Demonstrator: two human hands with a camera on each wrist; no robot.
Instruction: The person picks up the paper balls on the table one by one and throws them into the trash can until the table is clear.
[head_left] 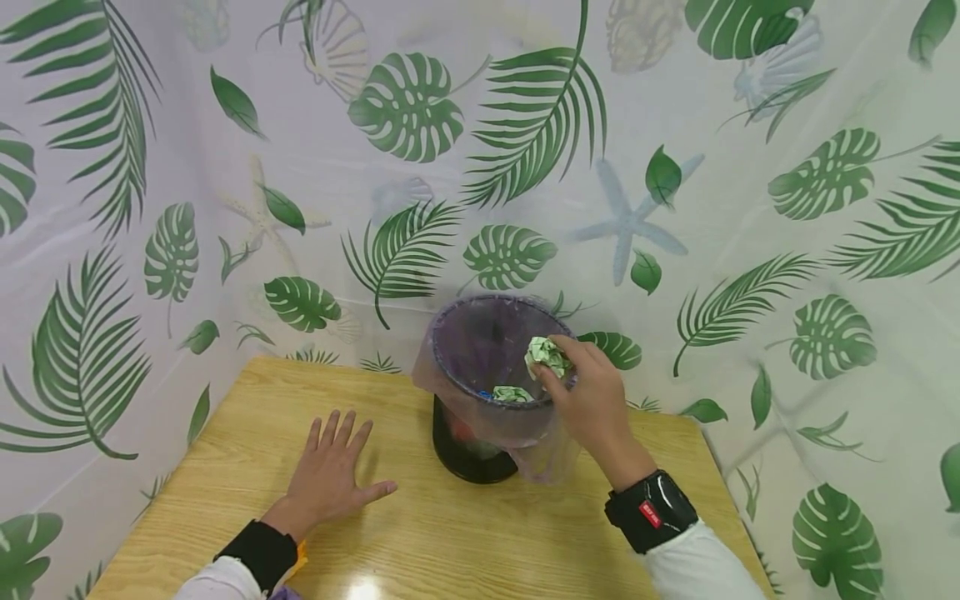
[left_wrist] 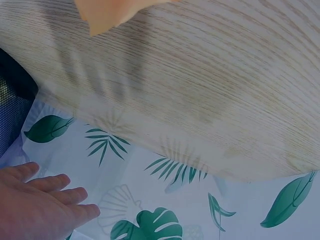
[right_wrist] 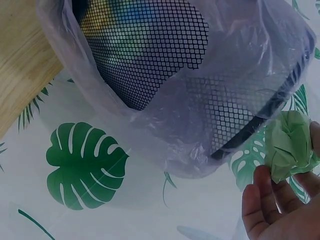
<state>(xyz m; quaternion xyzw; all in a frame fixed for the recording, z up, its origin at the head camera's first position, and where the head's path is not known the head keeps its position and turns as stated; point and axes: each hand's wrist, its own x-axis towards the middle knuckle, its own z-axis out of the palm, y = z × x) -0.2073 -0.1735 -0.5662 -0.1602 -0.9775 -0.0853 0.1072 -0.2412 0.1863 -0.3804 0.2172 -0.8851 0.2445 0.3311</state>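
Note:
My right hand (head_left: pixel 596 404) pinches a crumpled ball of pale green paper (head_left: pixel 547 355) over the right part of the bin's mouth. In the right wrist view that paper ball (right_wrist: pixel 289 144) sits between thumb and fingers, beside the rim. The bin is a black mesh wastebasket (right_wrist: pixel 150 55), lined with a thin purplish plastic bag (head_left: pixel 517 425) folded over its rim. Inside lies another crumpled green paper (head_left: pixel 513 394), with a bit of blue next to it. Left of the bin, my left hand (head_left: pixel 327 479) is held over the table with fingers spread, holding nothing.
The wooden table (head_left: pixel 465 542) stands against hanging sheets printed with leaves and shells (head_left: pixel 405 108). An orange piece (left_wrist: pixel 117 15) lies near my left wrist, partly hidden by it in the head view. Something purple (head_left: pixel 285 593) shows at the bottom edge.

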